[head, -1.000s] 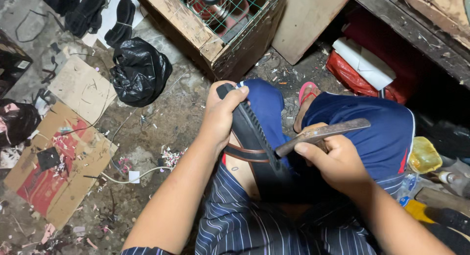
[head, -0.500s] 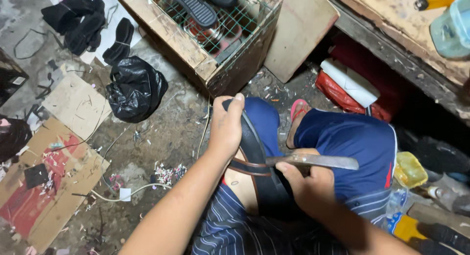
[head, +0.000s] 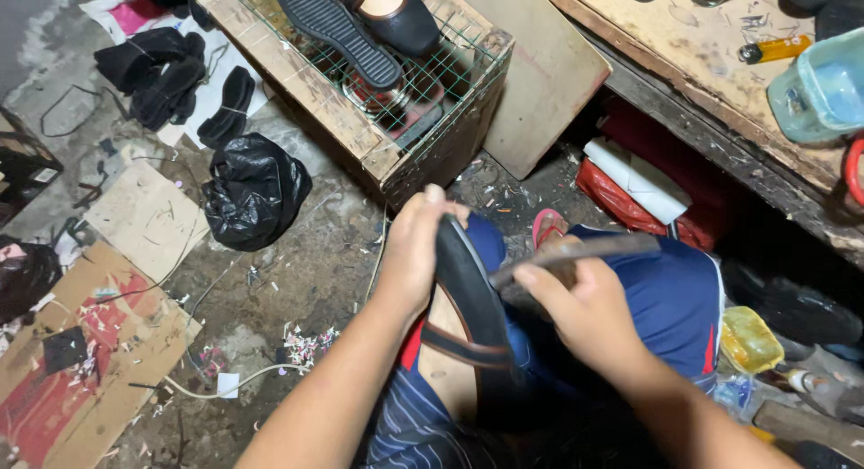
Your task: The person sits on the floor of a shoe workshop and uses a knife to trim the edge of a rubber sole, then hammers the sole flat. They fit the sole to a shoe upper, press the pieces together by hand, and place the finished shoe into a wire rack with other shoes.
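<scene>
**A shoemaker's floor workshop**

This is a rough, small shoe-repair or shoemaking workshop — worked from the ground. The floor [head: 297,280] is bare and dirty, strewn with offcuts and scraps. Black soles [head: 180,82] lie in a heap at the upper left, near a black bag [head: 255,192]. A wooden crate [head: 396,136] topped with green wire mesh carries a ridged sole [head: 337,32] and a black shoe [head: 391,14]. Flattened cardboard [head: 99,361] lies on the ground as a mat. A worn wooden bench [head: 693,82] along the right holds a plastic tub [head: 819,91] — with red sacks [head: 630,203] pushed underneath it.
</scene>
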